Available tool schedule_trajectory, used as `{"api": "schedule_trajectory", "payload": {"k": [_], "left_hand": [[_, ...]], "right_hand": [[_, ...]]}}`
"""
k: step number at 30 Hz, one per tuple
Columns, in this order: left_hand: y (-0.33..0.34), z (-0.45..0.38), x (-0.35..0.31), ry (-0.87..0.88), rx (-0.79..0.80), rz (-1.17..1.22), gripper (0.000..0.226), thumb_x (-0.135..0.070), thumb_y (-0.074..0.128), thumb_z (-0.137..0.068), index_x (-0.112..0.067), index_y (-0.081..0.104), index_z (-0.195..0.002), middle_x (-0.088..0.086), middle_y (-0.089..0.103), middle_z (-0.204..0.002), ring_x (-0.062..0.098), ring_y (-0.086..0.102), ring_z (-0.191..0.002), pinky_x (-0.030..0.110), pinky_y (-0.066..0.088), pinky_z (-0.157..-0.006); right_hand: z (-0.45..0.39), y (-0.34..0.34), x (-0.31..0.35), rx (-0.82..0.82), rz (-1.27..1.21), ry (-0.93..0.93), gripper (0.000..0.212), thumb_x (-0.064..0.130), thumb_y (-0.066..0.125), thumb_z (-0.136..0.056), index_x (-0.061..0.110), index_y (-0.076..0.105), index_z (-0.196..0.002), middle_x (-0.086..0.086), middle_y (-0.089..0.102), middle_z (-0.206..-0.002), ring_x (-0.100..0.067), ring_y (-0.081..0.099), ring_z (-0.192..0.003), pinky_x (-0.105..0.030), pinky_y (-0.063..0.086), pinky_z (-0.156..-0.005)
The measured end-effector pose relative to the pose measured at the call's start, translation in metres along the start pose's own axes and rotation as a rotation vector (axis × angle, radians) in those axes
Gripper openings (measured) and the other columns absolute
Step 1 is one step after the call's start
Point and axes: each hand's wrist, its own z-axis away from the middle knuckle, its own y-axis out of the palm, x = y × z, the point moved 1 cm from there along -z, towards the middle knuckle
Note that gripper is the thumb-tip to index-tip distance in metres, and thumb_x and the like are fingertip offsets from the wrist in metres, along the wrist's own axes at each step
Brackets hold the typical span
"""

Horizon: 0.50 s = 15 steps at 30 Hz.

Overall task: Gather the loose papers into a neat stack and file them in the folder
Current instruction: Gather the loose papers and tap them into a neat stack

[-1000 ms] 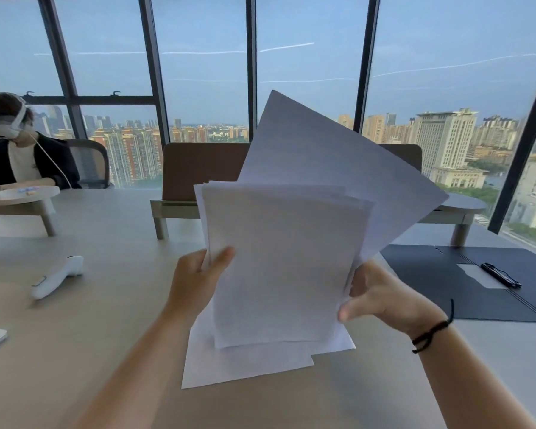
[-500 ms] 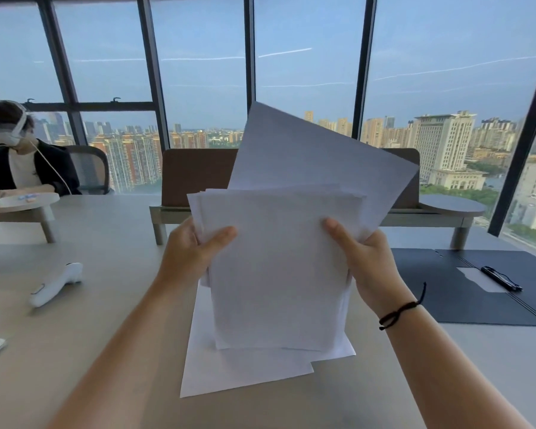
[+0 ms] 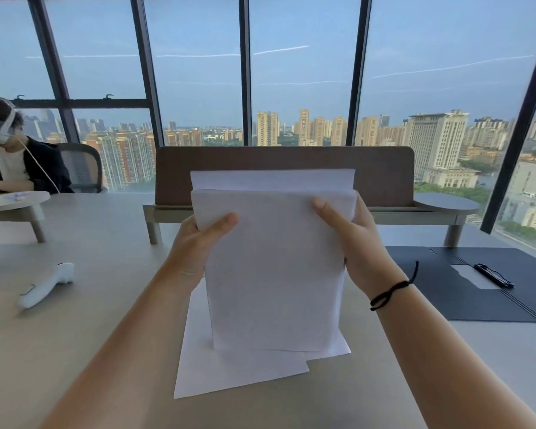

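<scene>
Stack (image 3: 276, 267) held upright, long axis vertical, clamped at both sides by left hand (image 3: 198, 243) and right hand (image 3: 356, 243) fingers; two sheets (image 3: 229, 373) left on surface beneath; open folder (image 3: 464, 292) lies rightward, right hand nearer.

Paper stack (image 3: 276, 274) upright over loose sheets (image 3: 229, 373) on table (image 3: 106, 305); folder (image 3: 464, 292) right.

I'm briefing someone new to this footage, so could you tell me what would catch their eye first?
Front and centre, both hands hold a stack of white papers upright, the left hand and right hand gripping its sides. More loose sheets lie flat on the table beneath. To the right, an open dark folder with a pen on it waits.
</scene>
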Motion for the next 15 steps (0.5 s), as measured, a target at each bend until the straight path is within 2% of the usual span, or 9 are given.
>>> {"api": "schedule_trajectory", "payload": {"k": [1,3,4,6,8,11,15], "left_hand": [[-0.002,0.005,0.006,-0.017,0.009,0.010,0.019,-0.037,0.081,-0.068,-0.036,0.081,-0.087,-0.005,0.080,-0.091,0.014,0.076,-0.085,0.040,0.059,-0.082],[-0.009,0.015,0.023,-0.046,0.006,0.020,0.045,-0.051,0.088,-0.057,-0.027,0.081,-0.095,0.002,0.080,-0.098,0.020,0.075,-0.091,0.038,0.059,-0.080],[-0.012,0.021,0.031,-0.059,0.011,0.030,0.058,-0.057,0.088,-0.053,-0.022,0.080,-0.099,0.005,0.079,-0.101,0.023,0.075,-0.093,0.035,0.059,-0.078],[-0.014,0.030,0.048,-0.080,0.002,0.044,0.067,-0.061,0.088,-0.048,-0.017,0.079,-0.099,0.006,0.079,-0.100,0.022,0.075,-0.092,0.029,0.058,-0.074],[-0.010,0.035,0.059,-0.106,-0.015,0.054,0.060,-0.056,0.090,-0.050,-0.016,0.080,-0.094,0.004,0.080,-0.096,0.019,0.075,-0.089,0.026,0.057,-0.073],[-0.002,0.034,0.061,-0.122,-0.019,0.005,0.033,-0.031,0.081,-0.069,-0.013,0.078,-0.096,0.004,0.080,-0.099,0.017,0.075,-0.093,0.022,0.057,-0.075],[-0.011,0.032,0.065,-0.141,-0.011,-0.023,0.046,-0.040,0.081,-0.065,-0.013,0.078,-0.103,0.010,0.078,-0.107,0.027,0.073,-0.103,0.037,0.056,-0.088]], "right_hand": [[0.003,-0.004,-0.007,0.015,0.008,0.018,0.059,0.037,0.083,-0.076,0.020,0.062,-0.128,-0.005,0.075,-0.120,-0.023,0.074,-0.107,-0.041,0.061,-0.085],[0.012,-0.012,-0.024,0.038,0.019,0.070,0.061,0.043,0.083,-0.074,0.020,0.064,-0.128,-0.007,0.075,-0.122,-0.026,0.073,-0.110,-0.042,0.060,-0.087],[0.017,-0.015,-0.033,0.040,0.013,0.102,0.062,0.043,0.084,-0.074,0.019,0.065,-0.128,-0.008,0.075,-0.122,-0.027,0.073,-0.110,-0.041,0.060,-0.086],[0.027,-0.020,-0.051,0.022,0.015,0.159,0.058,0.039,0.083,-0.076,0.017,0.066,-0.127,-0.008,0.076,-0.120,-0.027,0.073,-0.109,-0.037,0.061,-0.083],[0.034,-0.022,-0.067,0.014,0.026,0.202,0.056,0.037,0.083,-0.074,0.015,0.070,-0.123,-0.008,0.078,-0.117,-0.028,0.074,-0.108,-0.036,0.060,-0.082],[0.039,-0.021,-0.079,-0.002,0.040,0.235,0.046,0.032,0.083,-0.073,0.014,0.075,-0.115,-0.008,0.079,-0.112,-0.029,0.075,-0.105,-0.041,0.059,-0.086],[0.042,-0.032,-0.083,-0.008,0.032,0.257,0.047,0.035,0.085,-0.077,0.011,0.074,-0.116,-0.011,0.078,-0.114,-0.030,0.074,-0.106,-0.042,0.059,-0.087]]}}
